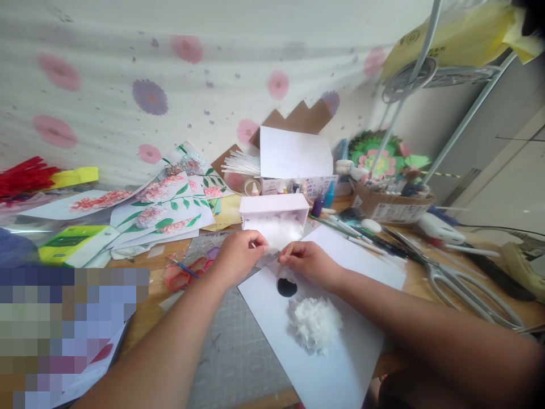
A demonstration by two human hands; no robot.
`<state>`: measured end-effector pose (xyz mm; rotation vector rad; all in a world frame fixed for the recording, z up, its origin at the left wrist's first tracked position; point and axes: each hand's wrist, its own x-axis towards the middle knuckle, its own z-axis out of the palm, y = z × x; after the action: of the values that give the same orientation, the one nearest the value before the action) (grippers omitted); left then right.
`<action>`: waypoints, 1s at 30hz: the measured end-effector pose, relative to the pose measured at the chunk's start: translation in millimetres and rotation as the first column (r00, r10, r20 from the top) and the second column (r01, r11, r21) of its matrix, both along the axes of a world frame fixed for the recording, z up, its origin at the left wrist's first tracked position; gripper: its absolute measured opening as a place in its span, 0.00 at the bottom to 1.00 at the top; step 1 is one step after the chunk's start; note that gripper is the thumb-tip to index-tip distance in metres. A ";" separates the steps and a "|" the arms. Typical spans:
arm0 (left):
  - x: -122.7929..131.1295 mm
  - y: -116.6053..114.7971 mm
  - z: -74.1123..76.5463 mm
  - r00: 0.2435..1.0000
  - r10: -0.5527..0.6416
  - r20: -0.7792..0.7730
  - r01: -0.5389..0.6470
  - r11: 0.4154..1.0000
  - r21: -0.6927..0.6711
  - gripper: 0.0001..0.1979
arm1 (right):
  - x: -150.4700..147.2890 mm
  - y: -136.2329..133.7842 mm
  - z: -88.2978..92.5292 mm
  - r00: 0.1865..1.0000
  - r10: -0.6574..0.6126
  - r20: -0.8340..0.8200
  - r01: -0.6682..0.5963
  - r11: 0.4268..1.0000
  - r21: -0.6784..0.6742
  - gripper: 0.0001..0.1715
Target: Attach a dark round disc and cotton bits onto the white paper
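My left hand point(242, 253) is closed in a pinch in front of a white open-fronted box point(275, 204). A small pale bit shows at its fingertips, too small to name. Close beside it, my right hand point(313, 262) also pinches, and what its fingers hold is hidden. White fluffy pieces point(281, 230) fill the box. Just under my right fingertips sits a round black patch point(286, 287) with a whitish edge, on a sheet of white paper point(272, 318). A ruffled white flower point(317, 322) lies on the same sheet, below my right forearm.
A grey cutting mat point(230, 346) lies under the paper. Large scissors point(460, 278) and several brushes stand to the right, near a cardboard box point(392, 204) of tools. Flower pictures point(162, 199) lean at the left, beside a green-yellow box point(72, 244).
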<state>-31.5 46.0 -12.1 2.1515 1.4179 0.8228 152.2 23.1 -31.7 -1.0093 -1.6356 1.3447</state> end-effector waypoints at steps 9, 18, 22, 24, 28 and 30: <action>5.9 -8.6 -7.0 0.994 -0.106 0.032 0.111 0.935 -0.335 0.08 | 2.6 0.9 4.1 0.988 -0.113 0.106 0.115 0.993 -0.011 0.11; 5.6 -2.7 -16.2 0.992 -0.094 -0.084 0.062 0.943 -0.326 0.07 | 2.5 -0.1 5.0 0.988 -0.130 0.083 0.132 0.991 -0.022 0.14; 3.8 -1.5 -19.7 0.987 -0.146 -0.069 0.115 0.935 -0.336 0.07 | 2.9 -0.2 5.9 0.986 -0.164 0.023 0.164 0.986 -0.005 0.17; 2.5 -1.0 -21.5 0.982 -0.180 -0.049 0.152 0.924 -0.351 0.07 | 3.2 -0.4 6.4 0.988 -0.154 -0.010 0.154 0.988 0.000 0.18; 0.2 -0.6 -22.9 0.975 -0.221 -0.018 0.198 0.907 -0.372 0.10 | 4.8 -0.9 6.3 0.992 -0.117 -0.052 0.117 0.993 -0.007 0.19; -0.1 -0.7 -23.3 0.975 -0.224 -0.010 0.204 0.908 -0.366 0.11 | 5.9 -0.9 5.9 0.992 -0.110 -0.059 0.110 0.994 -0.009 0.20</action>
<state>-31.6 45.4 -35.5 2.0023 1.2164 0.3879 158.1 22.2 -25.8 -1.0378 -1.5108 1.2939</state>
